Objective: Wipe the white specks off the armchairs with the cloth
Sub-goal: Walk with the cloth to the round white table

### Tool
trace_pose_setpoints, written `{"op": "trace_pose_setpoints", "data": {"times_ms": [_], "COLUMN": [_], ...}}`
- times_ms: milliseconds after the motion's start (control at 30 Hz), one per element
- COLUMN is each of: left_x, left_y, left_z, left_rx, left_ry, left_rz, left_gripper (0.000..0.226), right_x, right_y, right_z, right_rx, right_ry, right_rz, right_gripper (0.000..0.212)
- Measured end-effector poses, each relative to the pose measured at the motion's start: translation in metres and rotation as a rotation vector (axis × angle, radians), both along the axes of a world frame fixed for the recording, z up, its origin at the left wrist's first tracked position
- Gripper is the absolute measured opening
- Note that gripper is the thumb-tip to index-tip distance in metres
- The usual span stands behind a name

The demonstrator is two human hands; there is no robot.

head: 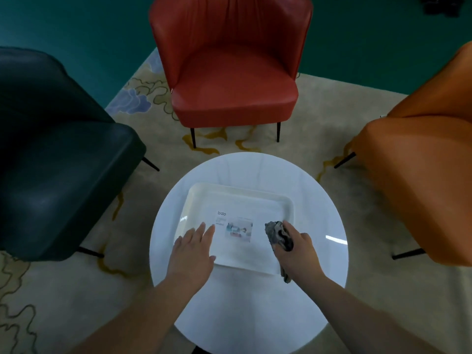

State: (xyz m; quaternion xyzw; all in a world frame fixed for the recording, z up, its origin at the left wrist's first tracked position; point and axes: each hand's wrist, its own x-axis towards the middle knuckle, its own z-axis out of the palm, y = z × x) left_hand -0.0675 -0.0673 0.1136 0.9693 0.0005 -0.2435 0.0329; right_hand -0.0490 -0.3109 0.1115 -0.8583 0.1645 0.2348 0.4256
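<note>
Three armchairs ring a small round table: a dark green armchair (58, 159) on the left, a red armchair (232, 83) straight ahead, an orange armchair (424, 180) on the right. No white specks show on them at this distance. My right hand (296, 249) grips a crumpled grey cloth (277, 235) over the right part of a white tray (286, 200). My left hand (194, 249) lies flat with straight fingers on the tray's left edge.
The tray sits on a glossy white round table (319, 218) and carries a printed label (238, 231). A beige patterned rug (63, 290) lies under everything, with teal floor (76, 29) beyond. Thin black chair legs stick out near the table.
</note>
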Motion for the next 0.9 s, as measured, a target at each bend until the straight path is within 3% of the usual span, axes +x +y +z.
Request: {"op": "trace_pose_setpoints", "data": {"times_ms": [233,467,900], "left_x": [0.035,0.061,0.065], "left_y": [0.001,0.015,0.026], "left_z": [-0.06,-0.113,-0.122], "left_rx": [-0.064,-0.099,-0.184], "left_ry": [0.061,0.039,0.043], "left_rz": [0.002,-0.011,-0.017], "left_gripper": [0.083,0.101,0.095], "right_x": [0.024,0.041,0.058], "right_y": [0.022,0.052,0.082], "right_z": [-0.055,-0.087,-0.115], "right_rx": [0.131,0.056,0.05], "right_ry": [0.105,0.012,0.018], "right_rz": [-0.067,-0.077,-0.11], "right_gripper": [0.06,0.076,0.097]}}
